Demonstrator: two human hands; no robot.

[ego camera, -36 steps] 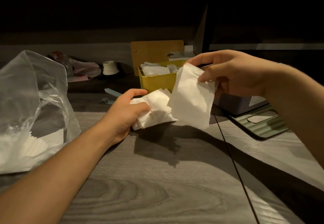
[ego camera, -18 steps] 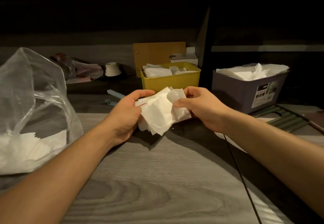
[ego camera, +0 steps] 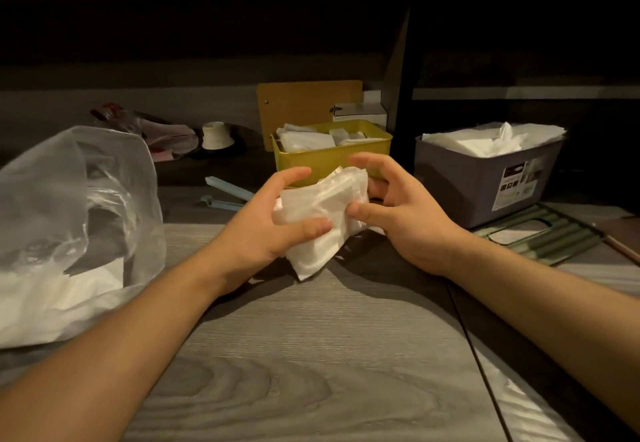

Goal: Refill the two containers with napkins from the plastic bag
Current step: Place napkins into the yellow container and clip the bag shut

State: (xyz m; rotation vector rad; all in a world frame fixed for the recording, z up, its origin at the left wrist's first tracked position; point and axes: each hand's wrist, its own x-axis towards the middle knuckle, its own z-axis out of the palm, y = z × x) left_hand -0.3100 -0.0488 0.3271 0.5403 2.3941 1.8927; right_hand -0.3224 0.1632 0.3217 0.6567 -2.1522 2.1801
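Note:
A bundle of white napkins (ego camera: 320, 218) hangs just above the grey wooden table (ego camera: 311, 355), in front of the yellow container. My left hand (ego camera: 270, 227) grips its left side, thumb on top. My right hand (ego camera: 398, 213) pinches its right edge with thumb and lower fingers, the upper fingers spread loose. The yellow container (ego camera: 332, 159) behind holds napkins. The purple container (ego camera: 481, 178) at the right is piled with napkins above its rim. The clear plastic bag (ego camera: 69, 216) on the left has white napkins in its bottom.
A light blue clip (ego camera: 228, 195) lies behind my left hand. A green ribbed lid (ego camera: 543, 237) lies flat in front of the purple container. A small white cup (ego camera: 217, 135), crumpled plastic and a wooden board (ego camera: 308, 102) stand at the back by the dark wall.
One second ago my right hand held a single napkin up by the purple container. It came down and left, and now holds the bundle's right edge together with my left hand.

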